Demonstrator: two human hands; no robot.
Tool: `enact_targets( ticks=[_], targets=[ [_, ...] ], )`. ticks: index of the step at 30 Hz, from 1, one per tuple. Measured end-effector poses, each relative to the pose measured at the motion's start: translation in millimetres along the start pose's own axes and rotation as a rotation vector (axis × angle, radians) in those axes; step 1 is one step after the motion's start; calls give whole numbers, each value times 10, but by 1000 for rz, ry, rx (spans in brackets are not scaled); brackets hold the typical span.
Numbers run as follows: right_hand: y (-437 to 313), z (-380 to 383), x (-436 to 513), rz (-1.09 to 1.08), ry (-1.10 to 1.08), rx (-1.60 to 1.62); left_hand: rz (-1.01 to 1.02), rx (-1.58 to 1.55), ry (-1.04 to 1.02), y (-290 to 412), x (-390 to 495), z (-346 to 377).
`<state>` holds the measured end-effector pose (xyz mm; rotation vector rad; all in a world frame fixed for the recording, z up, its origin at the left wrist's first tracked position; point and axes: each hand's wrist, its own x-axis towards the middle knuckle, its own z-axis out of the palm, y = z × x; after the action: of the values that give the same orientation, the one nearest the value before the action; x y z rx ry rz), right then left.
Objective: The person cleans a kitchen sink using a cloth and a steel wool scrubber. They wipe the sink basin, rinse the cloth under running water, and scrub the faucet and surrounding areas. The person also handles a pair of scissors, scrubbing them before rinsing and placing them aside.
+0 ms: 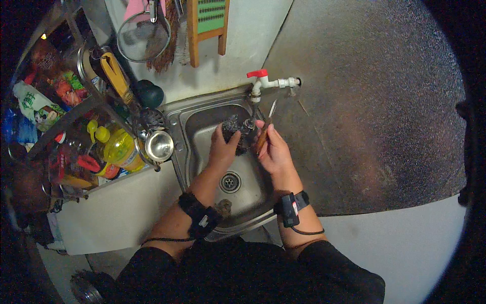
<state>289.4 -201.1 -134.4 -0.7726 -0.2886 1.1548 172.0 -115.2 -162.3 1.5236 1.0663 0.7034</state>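
Observation:
Over the stainless steel sink [201, 152], my left hand [223, 148] is closed around a dark, glistening clump [230, 127]. Whether it is a scourer or something else cannot be told. To its right, my right hand [274, 152] grips a small knife-like tool with a wooden handle [262, 142]. Its narrow metal blade [273, 107] points up and away from me. Between the two hands hangs the dark outlet [248, 123] of a white plastic tap with a red lever [258, 74]. Below them is the round drain strainer [230, 182].
A brownish lump [223, 207] lies at the basin's near end. On the left, a metal rack [114, 117] holds bottles and packets, with a steel ladle [159, 146] at its side. A sieve [144, 38] and a wood-framed grater [209, 22] hang on the wall behind.

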Motion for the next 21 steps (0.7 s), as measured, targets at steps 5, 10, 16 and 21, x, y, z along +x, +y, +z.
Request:
enact_targets(
  ticks=[5,10,16,21],
  targets=[
    [176,185,-35,-88,60,-190,234,-170,-96,132,-133,180],
    [208,188,32,-218,185,-294,59,-270,-281,345,-316,117],
    [159,121,108,-285,204,-760,281,61,-87,389,-347,73],
    [218,112,81,-354,166,-633,-200,-646,-369,327,-188,-44]
  ],
)
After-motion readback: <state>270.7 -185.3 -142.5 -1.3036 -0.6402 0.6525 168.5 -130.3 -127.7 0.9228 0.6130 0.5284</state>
